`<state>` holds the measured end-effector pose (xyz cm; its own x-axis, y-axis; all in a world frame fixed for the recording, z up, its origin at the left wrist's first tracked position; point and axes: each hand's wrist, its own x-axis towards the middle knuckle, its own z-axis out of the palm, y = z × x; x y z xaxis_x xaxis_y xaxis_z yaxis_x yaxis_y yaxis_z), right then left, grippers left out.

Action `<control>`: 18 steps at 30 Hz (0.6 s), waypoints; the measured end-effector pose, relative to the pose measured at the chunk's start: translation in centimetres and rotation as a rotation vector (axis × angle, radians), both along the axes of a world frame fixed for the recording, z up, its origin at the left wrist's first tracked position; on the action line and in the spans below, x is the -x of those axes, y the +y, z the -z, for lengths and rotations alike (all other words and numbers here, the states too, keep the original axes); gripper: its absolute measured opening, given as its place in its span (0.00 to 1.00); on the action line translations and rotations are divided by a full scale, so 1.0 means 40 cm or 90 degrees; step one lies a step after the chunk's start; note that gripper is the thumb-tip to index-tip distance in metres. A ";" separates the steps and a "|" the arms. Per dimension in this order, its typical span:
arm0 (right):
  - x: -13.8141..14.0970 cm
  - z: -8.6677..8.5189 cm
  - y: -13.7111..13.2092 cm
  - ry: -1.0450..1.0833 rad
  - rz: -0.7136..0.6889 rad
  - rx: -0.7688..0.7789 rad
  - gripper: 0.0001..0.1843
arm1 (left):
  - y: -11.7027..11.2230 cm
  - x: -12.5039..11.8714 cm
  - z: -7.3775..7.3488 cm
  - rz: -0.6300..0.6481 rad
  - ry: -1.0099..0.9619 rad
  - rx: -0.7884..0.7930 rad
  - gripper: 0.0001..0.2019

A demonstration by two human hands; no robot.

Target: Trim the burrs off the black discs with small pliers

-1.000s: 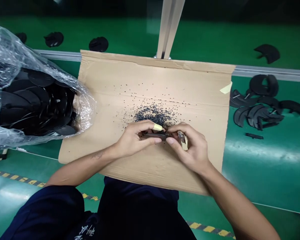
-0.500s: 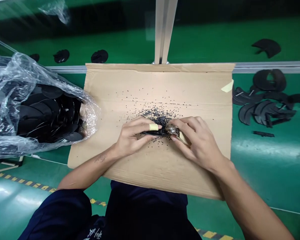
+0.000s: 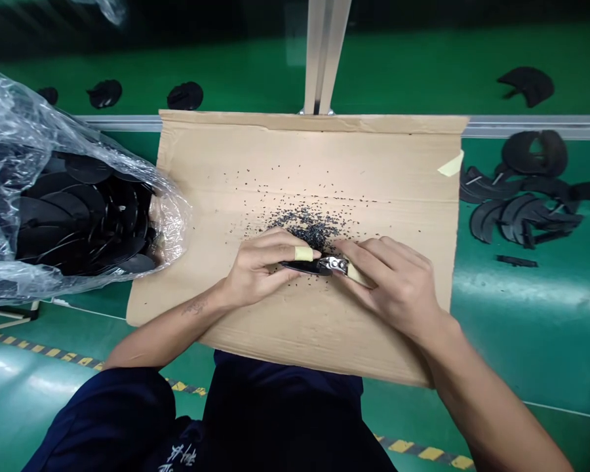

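Observation:
My left hand (image 3: 260, 265) is closed around a thin black plastic piece (image 3: 299, 267), held edge-on over a cardboard sheet (image 3: 255, 157); its index finger wears a yellow tape band. My right hand (image 3: 398, 282) grips a small metal cutter (image 3: 335, 265) with a pale handle, its jaws touching the right end of the black piece. A pile of tiny black trimmings (image 3: 307, 226) lies on the cardboard just beyond both hands.
A clear plastic bag (image 3: 69, 203) full of black disc-shaped parts lies at the left. Several black curved parts (image 3: 521, 203) are heaped on the green surface at the right. More black parts (image 3: 184, 96) sit beyond a metal rail (image 3: 535, 126). A pale upright post (image 3: 322, 56) stands behind the cardboard.
My right hand has turned so the cutter's metal jaws now show at the end of the black piece. The left hand keeps its grip. The camera view shifted slightly.

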<state>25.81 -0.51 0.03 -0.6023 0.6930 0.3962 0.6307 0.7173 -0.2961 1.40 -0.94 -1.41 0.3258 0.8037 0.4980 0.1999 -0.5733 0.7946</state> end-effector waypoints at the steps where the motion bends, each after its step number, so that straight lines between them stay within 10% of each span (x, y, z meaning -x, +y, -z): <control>1: 0.000 -0.002 -0.003 -0.014 0.009 -0.014 0.13 | -0.001 -0.002 0.002 0.001 -0.008 0.005 0.11; 9: 0.014 0.005 -0.011 0.123 0.030 0.088 0.11 | -0.008 -0.020 -0.007 0.019 -0.070 0.056 0.09; 18: 0.026 0.014 -0.004 -0.040 0.105 -0.011 0.11 | -0.003 -0.011 -0.013 -0.035 0.069 0.028 0.08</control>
